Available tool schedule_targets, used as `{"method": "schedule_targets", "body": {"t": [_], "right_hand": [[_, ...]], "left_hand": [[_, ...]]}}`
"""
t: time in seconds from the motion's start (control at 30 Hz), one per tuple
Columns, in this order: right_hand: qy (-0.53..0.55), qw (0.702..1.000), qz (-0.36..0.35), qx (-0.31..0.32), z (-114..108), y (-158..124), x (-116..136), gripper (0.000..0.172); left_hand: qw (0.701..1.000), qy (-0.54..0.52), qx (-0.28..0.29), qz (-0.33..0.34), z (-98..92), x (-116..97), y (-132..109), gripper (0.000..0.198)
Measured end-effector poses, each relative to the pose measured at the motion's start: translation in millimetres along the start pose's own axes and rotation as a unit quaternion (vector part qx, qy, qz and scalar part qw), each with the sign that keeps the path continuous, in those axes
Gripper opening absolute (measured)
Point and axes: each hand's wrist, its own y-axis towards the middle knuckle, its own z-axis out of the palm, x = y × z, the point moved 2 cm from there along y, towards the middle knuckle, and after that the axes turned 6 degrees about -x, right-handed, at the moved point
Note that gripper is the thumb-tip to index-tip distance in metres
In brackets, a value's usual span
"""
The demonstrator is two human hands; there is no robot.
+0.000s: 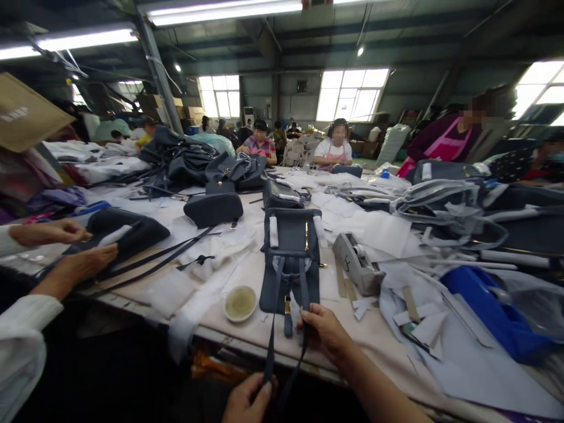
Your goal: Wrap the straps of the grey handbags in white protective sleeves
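A dark blue backpack [288,232] lies on the table in front of me, its gold zipper and buckle facing up and white wrapping at its sides. Two dark straps run from it towards me. At the bottom of the view my left hand [249,396] is closed around the end of the left strap [271,346]. Higher up, beside the gold buckle, my right hand [324,329] pinches the right strap [304,288] between thumb and fingers. A small white bowl [239,304] with yellowish contents stands to the left of the backpack.
Right of the backpack stand a grey tape dispenser [356,264] and a blue one [489,305] among paper scraps. A co-worker's hands [83,261] handle another dark bag [132,232] at the left. Dark bags [180,158] are heaped farther back. The table's front edge runs close to me.
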Motion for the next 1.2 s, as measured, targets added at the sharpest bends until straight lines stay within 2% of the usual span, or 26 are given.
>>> {"method": "schedule_targets", "body": {"t": [0.07, 0.13, 0.23, 0.27, 0.33, 0.4, 0.5, 0.63, 0.73, 0.83, 0.9, 1.0, 1.07, 1.13, 1.2], "right_hand": [[-0.001, 1.0, -0.003, 0.018, 7.2, -30.6, -11.1, 0.031], [-0.026, 0.999, -0.009, 0.023, 13.8, -59.5, -24.0, 0.032], [-0.061, 0.998, -0.013, 0.019, 20.1, -95.5, -46.1, 0.033], [-0.067, 0.998, -0.012, 0.018, 21.2, -105.0, -53.8, 0.034], [-0.076, 0.997, -0.008, 0.012, 22.7, -120.3, -68.1, 0.038], [-0.093, 0.996, -0.015, 0.0, 23.8, -130.6, -79.7, 0.042], [-0.102, 0.995, -0.016, -0.014, 27.1, -139.0, -93.2, 0.044], [-0.093, 0.995, 0.012, -0.016, 34.2, -144.7, -108.0, 0.036], [-0.101, 0.995, 0.003, -0.019, 36.4, -151.0, -112.5, 0.022], [-0.113, 0.993, -0.012, -0.029, 31.6, -161.4, -107.0, 0.016], [-0.105, 0.994, -0.025, -0.018, 27.3, -170.3, -97.8, 0.022], [-0.054, 0.998, -0.012, 0.031, 27.1, -183.7, -82.0, 0.033], [0.0, 0.998, 0.012, 0.066, 32.4, -190.8, -72.4, 0.035], [0.053, 0.995, 0.021, 0.087, 39.7, -195.9, -63.2, 0.033], [0.083, 0.991, 0.009, 0.1, 45.8, -199.4, -53.6, 0.027]], "left_hand": [[1.0, -0.012, 0.01, 0.017, 4.8, 1.2, -7.7, 0.04], [0.998, 0.02, 0.02, 0.065, 6.6, -5.6, -19.3, 0.039], [0.974, 0.142, 0.0, 0.179, 7.0, -19.9, -44.1, 0.047], [0.959, 0.199, -0.014, 0.2, 7.8, -22.8, -52.8, 0.049], [0.927, 0.315, -0.044, 0.2, 11.1, -24.5, -68.9, 0.052], [0.895, 0.401, -0.062, 0.183, 16.6, -22.9, -82.5, 0.051], [0.866, 0.458, -0.077, 0.186, 27.3, -19.4, -99.9, 0.042], [0.849, 0.471, -0.107, 0.215, 39.6, -13.6, -122.3, 0.035], [0.849, 0.475, -0.084, 0.216, 42.2, -4.7, -141.5, 0.038], [0.863, 0.442, 0.007, 0.244, 35.2, 8.2, -160.5, 0.032], [0.885, 0.382, 0.037, 0.265, 23.8, 14.3, -169.0, 0.024], [0.932, 0.243, -0.028, 0.267, 2.1, 11.4, -169.9, 0.03], [0.956, 0.125, -0.029, 0.264, -5.6, 2.5, -164.2, 0.04], [0.965, 0.002, 0.042, 0.257, -4.1, -7.1, -156.5, 0.049], [0.959, -0.113, 0.117, 0.234, 2.9, -12.5, -150.1, 0.058]]}}
